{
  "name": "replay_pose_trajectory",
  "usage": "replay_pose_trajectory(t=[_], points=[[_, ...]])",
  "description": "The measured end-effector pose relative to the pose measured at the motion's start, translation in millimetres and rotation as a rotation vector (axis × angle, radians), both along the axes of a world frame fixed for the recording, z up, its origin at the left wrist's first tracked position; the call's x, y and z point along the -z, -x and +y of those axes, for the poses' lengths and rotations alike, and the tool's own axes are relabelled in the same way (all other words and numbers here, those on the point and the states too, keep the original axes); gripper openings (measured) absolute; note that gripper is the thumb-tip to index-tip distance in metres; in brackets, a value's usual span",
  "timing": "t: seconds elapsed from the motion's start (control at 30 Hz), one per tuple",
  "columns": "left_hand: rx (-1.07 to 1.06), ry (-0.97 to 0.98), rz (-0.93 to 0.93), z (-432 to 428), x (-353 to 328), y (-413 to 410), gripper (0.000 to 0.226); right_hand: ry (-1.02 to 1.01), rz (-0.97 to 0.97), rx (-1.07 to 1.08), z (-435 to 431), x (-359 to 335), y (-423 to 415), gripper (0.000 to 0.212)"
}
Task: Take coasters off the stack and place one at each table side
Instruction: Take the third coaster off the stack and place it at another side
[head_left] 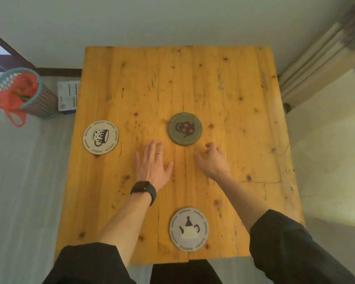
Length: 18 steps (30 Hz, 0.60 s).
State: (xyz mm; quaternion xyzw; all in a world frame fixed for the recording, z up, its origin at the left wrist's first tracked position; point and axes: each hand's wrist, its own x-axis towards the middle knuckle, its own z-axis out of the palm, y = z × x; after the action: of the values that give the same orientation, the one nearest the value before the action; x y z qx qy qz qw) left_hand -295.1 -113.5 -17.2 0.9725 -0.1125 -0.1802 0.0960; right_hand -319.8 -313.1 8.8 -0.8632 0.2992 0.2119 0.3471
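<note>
Three coasters lie on our wooden table (234, 89): green stack (185, 128) at centre, mug coaster (100, 137) at 9 o'clock, teapot coaster (189, 229) at 6. Left hand (153, 163) flat, empty; right hand (212, 160) loosely curled, empty, just beside the stack at 5.

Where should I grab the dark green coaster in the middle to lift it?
Pinch the near-right rim of the dark green coaster, coming from the right hand side. It lies flat on the table, so only the thin edge offers a hold; that hand is nearest.
</note>
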Motion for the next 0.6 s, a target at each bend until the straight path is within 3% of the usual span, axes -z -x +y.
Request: replay_pose_trajectory(t=[0.2, 0.47, 0.6], points=[[0.094, -0.085, 0.068, 20.4, 37.8, -16.2, 0.076, 0.125, -0.077, 0.159, 12.7, 17.7, -62.5, 0.081], [0.104, -0.083, 0.093, 20.9, 44.0, -15.4, 0.075, 0.296, -0.211, 0.177, 30.1, 21.8, -69.6, 0.049], [0.114, -0.125, 0.176, 18.6, 36.0, -20.0, 0.075, 0.355, -0.203, 0.025, 29.2, 12.7, -60.8, 0.022]])
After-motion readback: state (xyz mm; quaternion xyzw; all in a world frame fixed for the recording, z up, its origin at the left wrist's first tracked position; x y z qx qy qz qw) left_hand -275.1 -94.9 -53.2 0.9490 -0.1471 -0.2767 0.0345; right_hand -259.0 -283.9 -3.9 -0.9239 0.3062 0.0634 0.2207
